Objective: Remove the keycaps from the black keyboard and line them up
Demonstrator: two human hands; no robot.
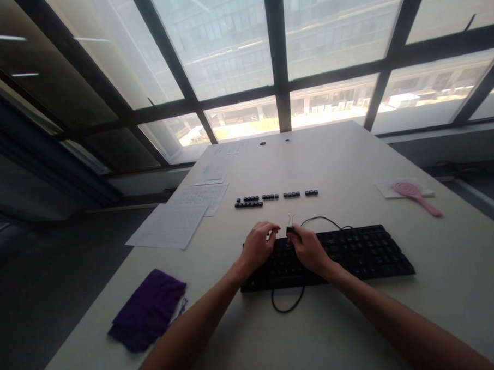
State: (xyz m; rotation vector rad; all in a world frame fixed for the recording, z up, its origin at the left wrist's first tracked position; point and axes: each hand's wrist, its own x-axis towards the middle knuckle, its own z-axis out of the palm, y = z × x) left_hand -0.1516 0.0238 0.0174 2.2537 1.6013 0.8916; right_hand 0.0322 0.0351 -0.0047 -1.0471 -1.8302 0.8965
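Observation:
My right hand (309, 251) pinches a black binder clip (290, 228) with its silver wire handles pointing up, over the keyboard's upper edge. Just left of it, my left hand (258, 243) has its fingers curved and slightly apart, with nothing visible between them. Beneath both hands lies a black keyboard (364, 253), partly covered by them. Beyond it, loose black keycaps (248, 205) are set out in small groups on the white table.
The white table (332, 165) carries printed sheets (170, 224) and a folded purple cloth (149, 306) at left. A pink hairbrush (413, 194) rests at right on a white packet (382, 189). A black cable (288, 311) loops out below the keyboard. Windows stand behind.

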